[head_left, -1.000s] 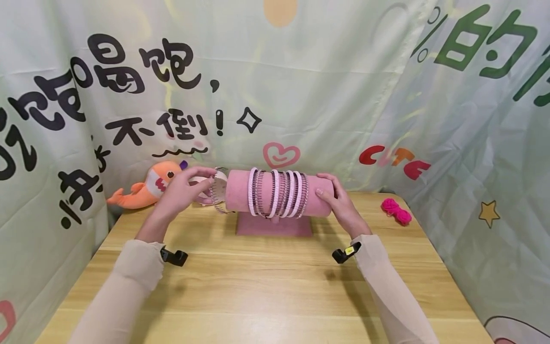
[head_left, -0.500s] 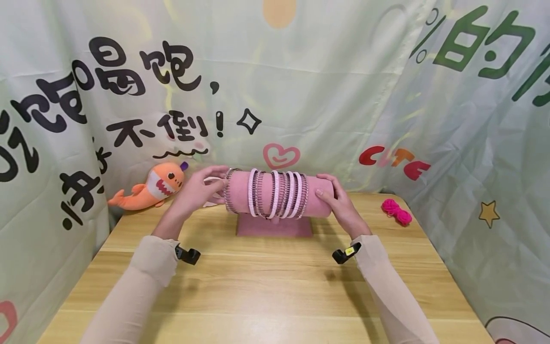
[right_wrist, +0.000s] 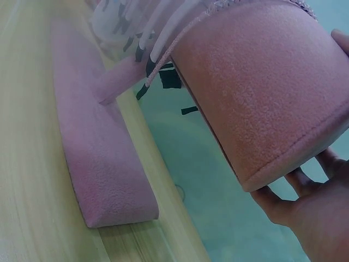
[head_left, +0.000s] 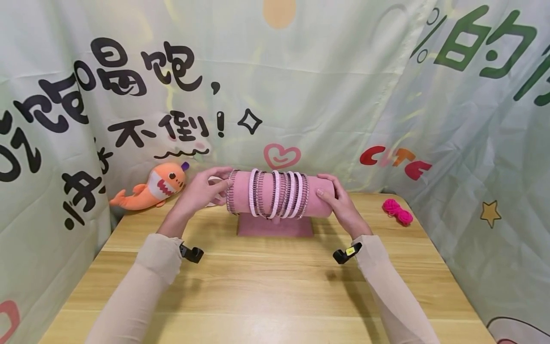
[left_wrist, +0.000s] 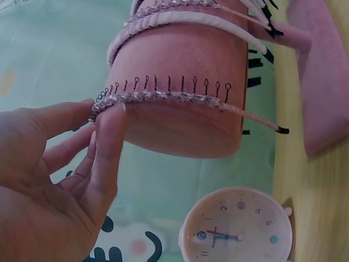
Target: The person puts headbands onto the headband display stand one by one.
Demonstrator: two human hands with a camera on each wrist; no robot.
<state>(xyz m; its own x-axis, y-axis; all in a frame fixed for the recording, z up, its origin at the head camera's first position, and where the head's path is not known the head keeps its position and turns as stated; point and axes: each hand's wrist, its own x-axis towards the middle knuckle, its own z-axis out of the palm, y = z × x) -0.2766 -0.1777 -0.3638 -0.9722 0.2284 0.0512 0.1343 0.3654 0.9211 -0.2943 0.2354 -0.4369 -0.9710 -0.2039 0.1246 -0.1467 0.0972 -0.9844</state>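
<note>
A pink velvety headband display stand (head_left: 240,191) has a thick horizontal roll on a flat base (head_left: 275,228). Near the roll's left end sits a sparkly beaded headband (left_wrist: 169,96) with small dark wire loops along its edge. My left hand (head_left: 205,190) pinches this headband between thumb and fingers, as the left wrist view shows. Several white headbands (left_wrist: 180,21) and beaded ones (head_left: 281,195) are lined up around the roll's middle. At the right end, my right hand (head_left: 343,204) grips the roll, thumb in front and fingers over the end face (right_wrist: 305,169).
An orange plush shark (head_left: 161,184) lies at the back left of the wooden table (head_left: 266,286). Behind the left hand stands a round pink clock (left_wrist: 237,224). A bright pink yarn bundle (head_left: 397,211) lies at the back right. Printed curtains (head_left: 326,95) enclose the table.
My left hand has moved right, bringing the beaded headband from beyond the roll's left end onto it. The right hand has kept its grip in place.
</note>
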